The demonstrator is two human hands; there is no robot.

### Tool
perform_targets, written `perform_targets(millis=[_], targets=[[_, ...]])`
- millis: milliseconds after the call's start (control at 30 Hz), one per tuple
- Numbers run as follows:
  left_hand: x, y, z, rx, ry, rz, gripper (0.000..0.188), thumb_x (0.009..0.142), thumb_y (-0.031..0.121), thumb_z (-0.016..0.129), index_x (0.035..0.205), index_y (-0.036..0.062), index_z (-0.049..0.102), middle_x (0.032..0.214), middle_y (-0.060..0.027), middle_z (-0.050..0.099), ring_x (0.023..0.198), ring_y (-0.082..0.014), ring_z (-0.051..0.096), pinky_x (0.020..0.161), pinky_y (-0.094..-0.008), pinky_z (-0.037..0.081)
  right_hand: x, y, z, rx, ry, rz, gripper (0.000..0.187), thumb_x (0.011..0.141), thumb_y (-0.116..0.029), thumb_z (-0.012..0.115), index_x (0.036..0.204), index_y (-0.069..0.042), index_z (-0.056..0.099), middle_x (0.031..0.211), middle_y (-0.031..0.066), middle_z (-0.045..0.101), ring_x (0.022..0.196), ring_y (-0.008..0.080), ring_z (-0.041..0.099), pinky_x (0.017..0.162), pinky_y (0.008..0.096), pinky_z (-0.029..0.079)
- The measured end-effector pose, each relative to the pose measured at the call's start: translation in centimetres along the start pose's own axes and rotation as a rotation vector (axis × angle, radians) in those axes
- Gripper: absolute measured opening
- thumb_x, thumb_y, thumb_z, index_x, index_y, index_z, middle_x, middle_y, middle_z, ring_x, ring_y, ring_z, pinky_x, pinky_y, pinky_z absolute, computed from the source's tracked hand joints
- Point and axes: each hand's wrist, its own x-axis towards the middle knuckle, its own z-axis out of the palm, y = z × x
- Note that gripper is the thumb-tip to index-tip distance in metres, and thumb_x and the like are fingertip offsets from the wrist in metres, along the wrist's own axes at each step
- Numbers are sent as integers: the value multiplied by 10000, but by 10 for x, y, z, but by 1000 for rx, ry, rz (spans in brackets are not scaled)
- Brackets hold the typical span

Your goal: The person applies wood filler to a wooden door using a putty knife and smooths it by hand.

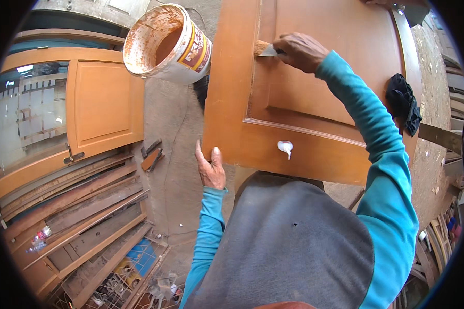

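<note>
A brown wooden panel door (304, 135) lies in front of me. My right hand (303, 51) is closed round a putty knife (268, 51), its blade at the moulding along the panel's left side. Orange-brown filler (261, 47) clings to the blade. My left hand (211, 168) is at the door's near left corner, thumb on top and a finger along the edge. On the bottom rail lies a small white nozzle-shaped piece (285, 148). A white bucket (188, 56), smeared orange-brown inside, stands beyond the door's left edge.
A bundled black cloth (403, 101) hangs on the door's right edge. Another person's hand (385, 2) shows at the far end. To the left stands a glazed wooden door (106, 100), with stacked planks (87, 198) nearer me. A hammer-like tool (152, 155) lies on the floor.
</note>
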Motion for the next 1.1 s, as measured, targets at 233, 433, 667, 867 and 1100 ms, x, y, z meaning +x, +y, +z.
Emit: perform_targets(millis=[233, 433, 667, 867, 1100], targets=[[7, -6, 11, 94, 162, 16, 616, 1057, 356, 636, 1476, -68, 480, 1403, -294, 589, 1293, -418, 583, 1095, -489, 472, 0, 3, -30, -23, -72, -14, 191, 905, -167, 656, 1022, -40, 738, 988, 180, 717, 990, 401, 664, 878, 509, 523], [12, -8, 14, 332, 199, -1, 546, 1004, 329, 648, 1340, -96, 580, 1339, -302, 609, 1272, -475, 554, 1096, -552, 438, -1, 1, -15, 37, -60, -41, 188, 925, -179, 649, 1028, -41, 723, 989, 187, 706, 971, 403, 667, 859, 510, 526], [20, 9, 22, 530, 373, 255, 456, 961, 209, 617, 1333, -54, 607, 1330, -254, 637, 1264, -442, 576, 1087, -551, 437, -16, 11, -6, 111, 31, -104, 138, 929, -160, 612, 926, -28, 655, 949, 162, 678, 968, 392, 655, 838, 516, 524], [39, 5, 33, 466, 372, 188, 360, 937, 175, 612, 1233, -21, 667, 1177, -207, 694, 1108, -422, 642, 988, -542, 484, -9, 8, 3, 138, 53, -200, 177, 950, -153, 653, 1046, -13, 705, 1008, 168, 676, 971, 387, 665, 840, 484, 542], [41, 13, 33, 353, 335, 79, 318, 955, 177, 605, 1174, -35, 695, 1060, -232, 713, 981, -429, 670, 867, -501, 533, -15, 14, 7, 191, 52, -145, 175, 940, -156, 680, 1047, -21, 707, 1020, 156, 684, 947, 388, 670, 820, 480, 547]])
